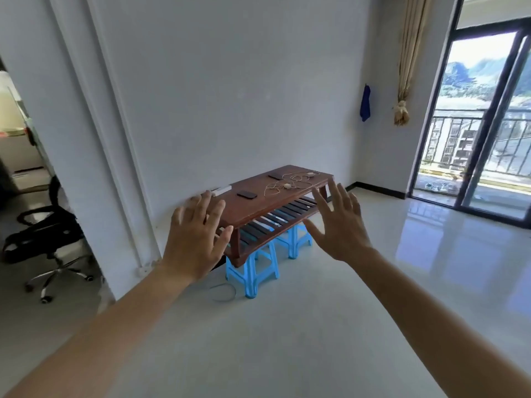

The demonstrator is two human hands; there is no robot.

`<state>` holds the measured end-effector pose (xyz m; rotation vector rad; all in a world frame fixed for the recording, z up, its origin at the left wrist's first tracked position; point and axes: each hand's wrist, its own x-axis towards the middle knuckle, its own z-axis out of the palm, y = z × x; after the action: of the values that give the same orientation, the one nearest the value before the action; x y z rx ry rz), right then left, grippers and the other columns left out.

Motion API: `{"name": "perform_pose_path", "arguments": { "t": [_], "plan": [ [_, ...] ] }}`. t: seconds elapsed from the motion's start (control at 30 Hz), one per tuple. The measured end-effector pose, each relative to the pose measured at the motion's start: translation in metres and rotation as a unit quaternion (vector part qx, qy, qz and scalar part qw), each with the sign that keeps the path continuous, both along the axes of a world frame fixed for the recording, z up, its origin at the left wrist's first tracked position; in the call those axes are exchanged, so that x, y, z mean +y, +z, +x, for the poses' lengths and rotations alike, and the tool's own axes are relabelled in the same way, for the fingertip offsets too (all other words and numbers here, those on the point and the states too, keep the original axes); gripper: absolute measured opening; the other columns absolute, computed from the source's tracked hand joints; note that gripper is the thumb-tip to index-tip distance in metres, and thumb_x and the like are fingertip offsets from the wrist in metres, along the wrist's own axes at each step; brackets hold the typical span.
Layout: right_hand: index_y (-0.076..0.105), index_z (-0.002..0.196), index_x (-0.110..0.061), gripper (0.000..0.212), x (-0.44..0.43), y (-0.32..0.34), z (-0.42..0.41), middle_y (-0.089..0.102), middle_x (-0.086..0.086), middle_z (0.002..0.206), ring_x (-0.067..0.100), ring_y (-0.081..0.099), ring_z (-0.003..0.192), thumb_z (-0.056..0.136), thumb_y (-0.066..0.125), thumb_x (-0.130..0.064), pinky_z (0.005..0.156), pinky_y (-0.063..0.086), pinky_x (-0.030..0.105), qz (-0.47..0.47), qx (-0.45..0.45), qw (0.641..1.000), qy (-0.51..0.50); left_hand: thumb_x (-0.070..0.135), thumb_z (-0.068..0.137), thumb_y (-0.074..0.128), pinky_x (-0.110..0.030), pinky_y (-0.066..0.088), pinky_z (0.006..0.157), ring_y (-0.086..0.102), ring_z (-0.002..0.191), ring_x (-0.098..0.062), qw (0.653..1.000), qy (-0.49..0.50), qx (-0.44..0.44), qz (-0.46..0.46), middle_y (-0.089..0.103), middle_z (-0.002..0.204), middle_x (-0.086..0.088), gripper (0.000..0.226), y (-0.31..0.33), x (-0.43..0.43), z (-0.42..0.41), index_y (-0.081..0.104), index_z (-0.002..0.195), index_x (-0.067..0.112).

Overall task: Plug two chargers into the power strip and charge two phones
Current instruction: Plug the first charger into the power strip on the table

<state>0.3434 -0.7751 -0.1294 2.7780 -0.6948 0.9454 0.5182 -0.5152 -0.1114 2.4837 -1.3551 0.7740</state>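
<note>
A low brown wooden table (253,209) stands against the white wall, some way ahead of me. On its top lie a dark phone (247,194) near the left, a second dark phone (276,176) further back, and tangled white charger cables (290,183) with a charger block. A white power strip (221,190) lies at the table's back left edge by the wall. My left hand (195,239) and my right hand (340,225) are both raised in front of me, palms forward, fingers spread, holding nothing, well short of the table.
Two blue plastic stools (253,270) sit under the table. A black office chair (48,234) stands in the doorway at left. A white cable loop (224,293) lies on the glossy tile floor. Glass balcony doors (485,124) are at right.
</note>
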Motion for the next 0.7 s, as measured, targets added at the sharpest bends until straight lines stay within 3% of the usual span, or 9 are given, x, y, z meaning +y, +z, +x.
{"name": "perform_pose_path", "arguments": {
  "t": [0.1,0.2,0.33,0.5,0.7],
  "plan": [
    [0.034,0.156,-0.015,0.079,-0.042,-0.027,0.071,0.019,0.024,0.165,0.043,0.022,0.150,0.092,0.036,-0.062,0.119,0.022,0.058,-0.015,0.036,0.999,0.029,0.053,0.098,0.024,-0.061,0.027,0.114,0.030,0.149,-0.037,1.000,0.008,0.029,-0.003,0.029,0.162,-0.020,0.069,-0.030,-0.047,0.060,0.041,0.151,0.012],
    [0.037,0.155,-0.016,0.076,-0.092,-0.049,0.140,0.019,0.024,0.165,0.043,0.023,0.150,0.094,0.043,-0.060,0.120,0.022,0.056,-0.025,0.072,0.996,0.036,0.057,0.097,0.018,-0.058,0.023,0.118,0.021,0.152,-0.033,0.999,0.013,0.045,0.013,0.022,0.165,-0.016,0.072,-0.054,-0.097,0.127,0.034,0.154,0.016],
    [0.032,0.157,-0.018,0.075,-0.165,-0.056,0.221,0.016,0.022,0.166,0.041,0.019,0.151,0.096,0.045,-0.059,0.121,0.018,0.052,-0.013,0.115,0.993,0.014,0.060,0.094,0.011,-0.055,0.021,0.119,0.019,0.153,-0.032,0.997,0.008,0.069,0.034,0.022,0.166,-0.015,0.078,-0.048,-0.173,0.221,0.031,0.156,0.016],
    [0.035,0.156,-0.018,0.073,-0.273,-0.050,0.290,0.021,0.023,0.165,0.040,0.025,0.149,0.095,0.050,-0.055,0.120,0.023,0.052,-0.012,0.108,0.994,-0.018,0.059,0.094,0.012,-0.056,0.022,0.118,0.024,0.151,-0.031,0.996,-0.005,0.082,0.038,0.024,0.165,-0.015,0.076,-0.033,-0.286,0.319,0.033,0.154,0.016],
    [0.028,0.159,-0.021,0.075,-0.418,-0.101,0.366,0.014,0.019,0.168,0.040,0.022,0.151,0.095,0.049,-0.056,0.121,0.020,0.051,0.037,0.109,0.991,-0.065,0.060,0.096,0.012,-0.056,0.022,0.118,0.022,0.152,-0.030,0.992,-0.025,0.088,0.090,0.022,0.166,-0.015,0.075,-0.083,-0.436,0.406,0.031,0.155,0.018]
  ]
}}
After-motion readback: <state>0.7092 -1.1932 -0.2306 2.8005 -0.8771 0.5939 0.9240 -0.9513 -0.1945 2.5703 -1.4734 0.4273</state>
